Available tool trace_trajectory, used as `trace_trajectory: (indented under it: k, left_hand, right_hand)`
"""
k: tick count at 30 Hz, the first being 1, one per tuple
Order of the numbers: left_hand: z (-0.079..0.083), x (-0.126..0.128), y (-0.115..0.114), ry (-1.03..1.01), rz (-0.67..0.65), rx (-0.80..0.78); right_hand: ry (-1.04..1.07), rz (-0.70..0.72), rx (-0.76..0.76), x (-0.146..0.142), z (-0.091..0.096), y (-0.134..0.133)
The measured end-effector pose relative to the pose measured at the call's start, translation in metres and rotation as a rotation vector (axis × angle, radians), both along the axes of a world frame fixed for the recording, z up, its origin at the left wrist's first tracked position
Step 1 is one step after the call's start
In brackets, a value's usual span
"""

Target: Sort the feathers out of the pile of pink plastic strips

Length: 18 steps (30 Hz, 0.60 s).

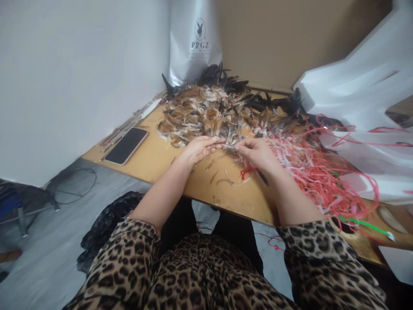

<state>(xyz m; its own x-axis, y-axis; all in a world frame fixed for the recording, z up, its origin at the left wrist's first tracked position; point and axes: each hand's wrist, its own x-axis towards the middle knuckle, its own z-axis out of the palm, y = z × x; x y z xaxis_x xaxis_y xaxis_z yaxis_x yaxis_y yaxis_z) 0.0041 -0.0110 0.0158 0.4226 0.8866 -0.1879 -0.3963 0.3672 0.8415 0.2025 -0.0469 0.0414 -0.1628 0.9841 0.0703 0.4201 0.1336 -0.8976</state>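
Note:
A small pale feather (229,147) spans the gap between my hands, just above the wooden table (167,161). My left hand (202,148) is closed, thumb and fingers pointing right and pinching toward the feather's left end. On the other side, my right hand (255,150) pinches its right end between thumb and fingers. Right behind my hands spreads a pile of brown, white and black feathers (193,107). A tangle of red and pink strings (322,176) lies beside my right forearm. Loose feather bits (214,175) are scattered on the wood below my hands.
A phone (127,145) lies at the table's left edge. Behind the pile stands a silvery bag (196,43). White plastic bags (361,86) rise at the right, near a green cord (364,223). A black plastic bag (108,224) sits on the floor.

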Motion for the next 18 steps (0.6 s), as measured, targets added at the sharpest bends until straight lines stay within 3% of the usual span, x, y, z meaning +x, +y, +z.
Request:
trace_trajectory:
  k: [4,8,12,18]
  left_hand:
    - [0.0028,-0.0015,0.0000,-0.060,0.037,0.017]
    - [0.0025,-0.0002,-0.0029,-0.065,-0.072,0.049]
    - [0.0008,0.0042,-0.0057,0.045,-0.165,0.039]
    - [-0.0008,0.0067,-0.0067,0.176,-0.177,0.041]
  right_hand:
    - [-0.061,0.000,0.049,0.0027,-0.0013,0.0019]
    - [-0.107,0.062,0.105,0.0032,-0.0011,0.0021]
    - [-0.134,0.105,0.159,-0.0002,0.0012,-0.0007]
    - [-0.174,0.120,0.200,-0.0005,0.0000,-0.0008]
